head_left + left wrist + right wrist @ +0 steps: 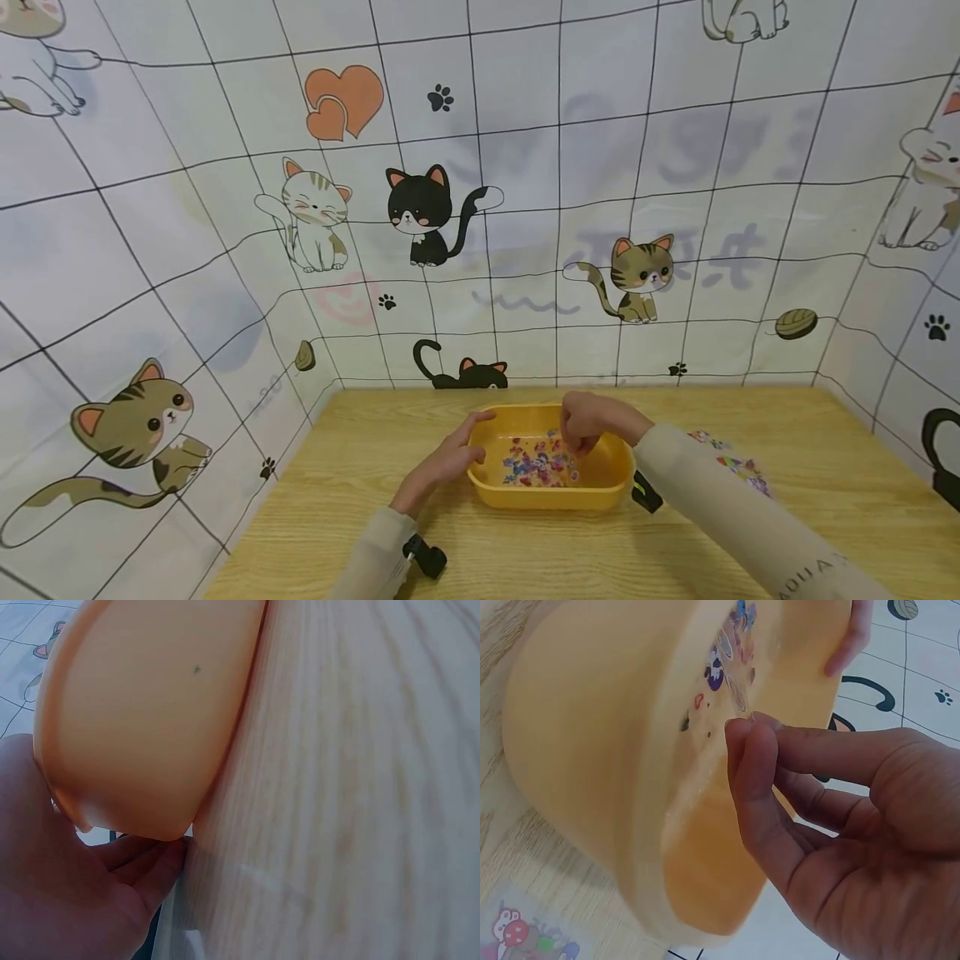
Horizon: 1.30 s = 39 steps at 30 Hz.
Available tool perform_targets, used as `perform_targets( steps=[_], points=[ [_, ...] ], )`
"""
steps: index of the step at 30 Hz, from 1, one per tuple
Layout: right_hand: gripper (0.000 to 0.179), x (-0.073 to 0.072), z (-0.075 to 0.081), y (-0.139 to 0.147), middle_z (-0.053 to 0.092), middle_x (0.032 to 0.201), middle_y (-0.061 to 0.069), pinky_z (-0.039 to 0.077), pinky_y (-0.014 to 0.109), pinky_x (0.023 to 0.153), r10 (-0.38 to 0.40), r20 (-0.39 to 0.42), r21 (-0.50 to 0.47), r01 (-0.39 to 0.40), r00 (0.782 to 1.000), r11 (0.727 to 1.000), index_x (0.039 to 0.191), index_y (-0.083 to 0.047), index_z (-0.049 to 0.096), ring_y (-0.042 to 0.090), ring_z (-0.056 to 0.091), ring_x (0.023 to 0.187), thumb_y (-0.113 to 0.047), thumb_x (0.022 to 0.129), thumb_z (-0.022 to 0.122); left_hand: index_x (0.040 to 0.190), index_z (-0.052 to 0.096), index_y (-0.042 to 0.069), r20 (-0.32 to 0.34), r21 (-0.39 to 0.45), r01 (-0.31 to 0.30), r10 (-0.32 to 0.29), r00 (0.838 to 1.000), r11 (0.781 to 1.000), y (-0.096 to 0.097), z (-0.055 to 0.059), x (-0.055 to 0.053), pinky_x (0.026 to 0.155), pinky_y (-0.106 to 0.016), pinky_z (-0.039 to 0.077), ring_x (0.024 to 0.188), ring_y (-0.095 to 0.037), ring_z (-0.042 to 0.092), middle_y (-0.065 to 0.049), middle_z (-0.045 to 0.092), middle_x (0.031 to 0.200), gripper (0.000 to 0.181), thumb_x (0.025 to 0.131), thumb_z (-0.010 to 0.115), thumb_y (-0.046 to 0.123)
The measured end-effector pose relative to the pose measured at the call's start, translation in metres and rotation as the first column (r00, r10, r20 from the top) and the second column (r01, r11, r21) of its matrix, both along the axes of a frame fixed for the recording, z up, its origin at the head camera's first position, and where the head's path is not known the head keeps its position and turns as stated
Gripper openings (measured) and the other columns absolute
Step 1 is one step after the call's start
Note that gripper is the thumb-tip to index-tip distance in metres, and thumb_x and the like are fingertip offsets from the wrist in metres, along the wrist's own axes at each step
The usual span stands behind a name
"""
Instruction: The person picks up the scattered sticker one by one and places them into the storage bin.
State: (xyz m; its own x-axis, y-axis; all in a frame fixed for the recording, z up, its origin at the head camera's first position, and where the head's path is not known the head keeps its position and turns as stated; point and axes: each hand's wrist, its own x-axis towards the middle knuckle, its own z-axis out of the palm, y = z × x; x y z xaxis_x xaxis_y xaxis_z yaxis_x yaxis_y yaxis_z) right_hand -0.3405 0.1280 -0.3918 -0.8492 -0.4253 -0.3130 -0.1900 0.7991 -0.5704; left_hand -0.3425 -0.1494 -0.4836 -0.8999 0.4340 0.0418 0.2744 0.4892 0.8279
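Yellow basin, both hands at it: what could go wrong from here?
The small colourful pieces lie crowded together, so the right hand, reaching in, might catch more than one. The left hand grips one end of the yellow basin, so an uneven pull could tilt it. The right sleeve passes close to the printed sheets and could brush them.

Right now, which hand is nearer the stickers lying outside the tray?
Right. The right hand is over the right half of the yellow tray, left of the outside stickers; the left hand is at the tray's left end, farther from them.
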Motion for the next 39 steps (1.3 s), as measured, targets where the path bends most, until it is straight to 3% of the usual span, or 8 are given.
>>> perform_targets(
  steps=[4, 10, 17, 22, 29, 35, 39],
  points=[
    [0.036, -0.002, -0.002, -0.001, 0.044, 0.051, 0.0, 0.044, 0.027, 0.053, -0.011, 0.006, 0.016, 0.01, 1.0, 1.0, 0.055, -0.006, 0.051, 0.013, 0.041, 0.048, 0.011, 0.085, 0.061, 0.157, 0.038, 0.02, -0.001, 0.003, 0.004, -0.004, 1.0, 1.0, 0.0, -0.001, 0.0, 0.111, -0.054, 0.037, 0.151, -0.037, 0.035, -0.014, 0.031, 0.168, 0.075, 0.085, 0.055, 0.007],
    [0.011, -0.005, -0.005, -0.002, 0.064, 0.064, 0.005, 0.06, 0.03, 0.062, -0.05, 0.017, 0.057, 0.049, 0.999, 0.997, 0.076, 0.001, 0.075, 0.013, 0.057, 0.055, 0.002, 0.086, 0.071, 0.156, 0.038, 0.019, -0.017, -0.014, 0.016, -0.016, 1.0, 1.0, 0.0, -0.002, -0.001, 0.111, -0.055, 0.038, 0.15, -0.039, 0.036, -0.015, 0.031, 0.168, 0.074, 0.085, 0.054, 0.007],
    [0.007, -0.005, -0.004, -0.003, 0.058, 0.064, 0.003, 0.058, 0.028, 0.062, -0.046, 0.063, 0.119, 0.038, 0.997, 0.992, 0.081, 0.001, 0.074, 0.013, 0.054, 0.056, 0.002, 0.087, 0.071, 0.157, 0.039, 0.021, -0.016, -0.022, 0.012, -0.012, 1.0, 1.0, 0.0, 0.0, -0.001, 0.096, -0.044, 0.043, 0.138, -0.035, 0.045, -0.014, 0.031, 0.168, 0.074, 0.086, 0.055, 0.008],
    [0.002, -0.003, -0.008, -0.002, 0.063, 0.071, 0.006, 0.062, 0.033, 0.07, -0.063, 0.074, 0.151, 0.051, 0.995, 0.987, 0.086, -0.001, 0.07, 0.015, 0.06, 0.06, 0.0, 0.087, 0.071, 0.157, 0.039, 0.022, -0.008, -0.014, 0.013, -0.013, 1.0, 1.0, 0.0, 0.0, -0.003, 0.09, -0.04, 0.043, 0.135, -0.033, 0.046, -0.013, 0.031, 0.168, 0.074, 0.086, 0.054, 0.009],
    [0.007, -0.003, -0.011, -0.001, 0.073, 0.076, 0.012, 0.063, 0.036, 0.07, -0.063, 0.032, 0.182, 0.057, 0.997, 0.982, 0.085, 0.0, 0.073, 0.022, 0.073, 0.066, -0.005, 0.09, 0.07, 0.157, 0.038, 0.023, -0.005, -0.009, 0.016, -0.016, 1.0, 1.0, 0.0, -0.002, -0.003, 0.086, -0.038, 0.043, 0.132, -0.034, 0.047, -0.014, 0.03, 0.168, 0.074, 0.086, 0.054, 0.009],
    [0.011, -0.003, -0.016, 0.004, 0.072, 0.078, 0.011, 0.062, 0.035, 0.069, -0.083, 0.0, 0.17, 0.082, 0.997, 0.982, 0.086, -0.004, 0.075, 0.022, 0.071, 0.067, -0.012, 0.091, 0.072, 0.157, 0.038, 0.023, 0.0, -0.007, 0.012, -0.012, 1.0, 1.0, 0.0, -0.001, -0.002, 0.095, -0.043, 0.041, 0.14, -0.033, 0.042, -0.012, 0.03, 0.169, 0.073, 0.087, 0.054, 0.01],
    [0.017, -0.002, -0.016, 0.009, 0.073, 0.075, 0.011, 0.062, 0.035, 0.067, -0.078, -0.02, 0.14, 0.08, 0.997, 0.987, 0.084, -0.003, 0.077, 0.021, 0.071, 0.065, -0.016, 0.093, 0.071, 0.157, 0.038, 0.022, -0.002, -0.01, 0.014, -0.014, 1.0, 1.0, 0.0, 0.0, 0.0, 0.093, -0.041, 0.042, 0.14, -0.033, 0.043, -0.013, 0.029, 0.169, 0.073, 0.087, 0.054, 0.009]
  ],
)
